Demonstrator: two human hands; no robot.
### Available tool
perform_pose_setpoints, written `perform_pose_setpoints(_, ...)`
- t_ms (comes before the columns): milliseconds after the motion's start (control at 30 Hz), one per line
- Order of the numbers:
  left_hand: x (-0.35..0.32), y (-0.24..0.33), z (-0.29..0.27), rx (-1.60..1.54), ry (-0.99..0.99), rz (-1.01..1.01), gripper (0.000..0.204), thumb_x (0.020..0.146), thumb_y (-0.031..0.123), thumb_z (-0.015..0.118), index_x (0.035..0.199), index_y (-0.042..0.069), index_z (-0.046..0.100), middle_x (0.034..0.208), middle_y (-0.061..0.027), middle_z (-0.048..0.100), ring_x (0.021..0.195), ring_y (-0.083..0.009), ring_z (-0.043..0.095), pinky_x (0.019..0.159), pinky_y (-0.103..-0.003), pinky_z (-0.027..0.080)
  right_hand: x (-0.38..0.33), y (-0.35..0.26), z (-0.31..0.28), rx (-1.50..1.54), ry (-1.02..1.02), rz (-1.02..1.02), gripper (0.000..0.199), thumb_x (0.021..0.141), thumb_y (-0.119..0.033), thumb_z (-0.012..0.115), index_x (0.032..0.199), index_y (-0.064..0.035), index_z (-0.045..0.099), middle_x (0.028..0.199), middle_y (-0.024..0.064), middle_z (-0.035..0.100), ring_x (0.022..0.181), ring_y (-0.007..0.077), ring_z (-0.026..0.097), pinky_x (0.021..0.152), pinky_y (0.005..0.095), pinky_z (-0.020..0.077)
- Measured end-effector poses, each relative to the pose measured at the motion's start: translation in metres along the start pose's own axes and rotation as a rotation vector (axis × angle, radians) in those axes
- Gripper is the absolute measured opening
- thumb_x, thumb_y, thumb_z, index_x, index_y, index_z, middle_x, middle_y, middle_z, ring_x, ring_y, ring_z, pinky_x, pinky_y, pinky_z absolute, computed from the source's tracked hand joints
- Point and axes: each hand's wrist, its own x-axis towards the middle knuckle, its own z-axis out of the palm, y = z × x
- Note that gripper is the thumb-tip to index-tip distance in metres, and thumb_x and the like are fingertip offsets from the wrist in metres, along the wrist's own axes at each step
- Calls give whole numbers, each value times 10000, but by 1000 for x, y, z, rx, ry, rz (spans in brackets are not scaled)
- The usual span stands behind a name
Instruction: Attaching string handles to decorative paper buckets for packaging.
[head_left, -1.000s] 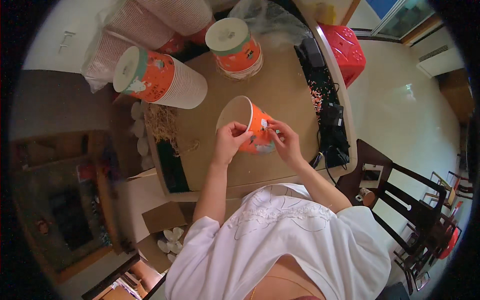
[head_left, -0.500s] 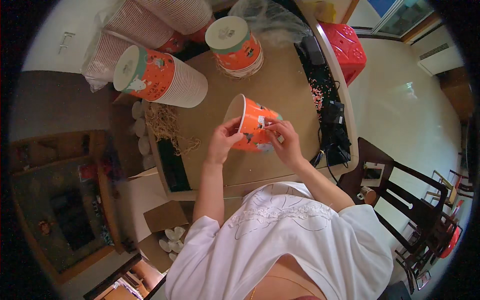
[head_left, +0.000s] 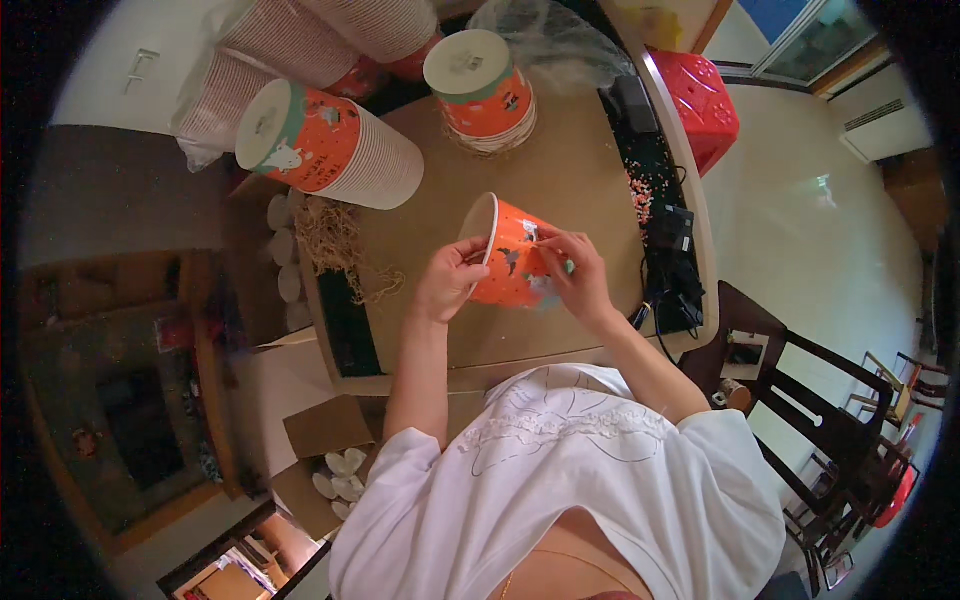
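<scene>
An orange paper bucket with dark printed figures and a white rim is held tilted over the table, its mouth turned to the left. My left hand grips that rim, thumb on the outside and fingers reaching into the mouth. On the printed outer wall, the fingertips of my right hand are pinched together and touch the surface. A small pale patch shows beside those fingertips; whether they hold anything is too small to tell.
Nested stacks of similar buckets stand at the table's back: one leaning, one upside down. Brown twine lies at the left edge. Black adapters and cables line the right edge, near a red stool. A carton holds white pieces.
The bucket has turned slightly in my hands, and the pale patch by my right fingertips shows smaller. My right hand has shifted a little on the wall. The whole view has moved slightly.
</scene>
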Motion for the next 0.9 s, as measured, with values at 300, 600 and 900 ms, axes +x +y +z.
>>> perform_pose_setpoints(300,1,0,0,183,74,16,450,722,-67,576,1166,-14,527,1062,-60,604,930,-134,581,832,-254,462,3,6,2,-51,-5,-171,115,790,11,607,896,-33,612,1106,118,608,978,245,572,770,317,496)
perform_pose_setpoints(600,23,-13,13,414,128,123,352,765,-35,541,1117,-17,548,1034,-49,604,951,-132,567,879,-279,435,-7,26,7,-116,-71,-79,124,781,-17,619,900,-43,602,1183,112,567,1037,288,562,852,367,469)
perform_pose_setpoints(900,43,-13,34,510,156,117,332,762,-58,535,1090,-36,577,1007,-73,623,921,-140,586,858,-277,457,-14,2,4,-130,-57,-292,125,768,-31,611,879,-32,551,1216,122,536,1081,327,523,889,398,441)
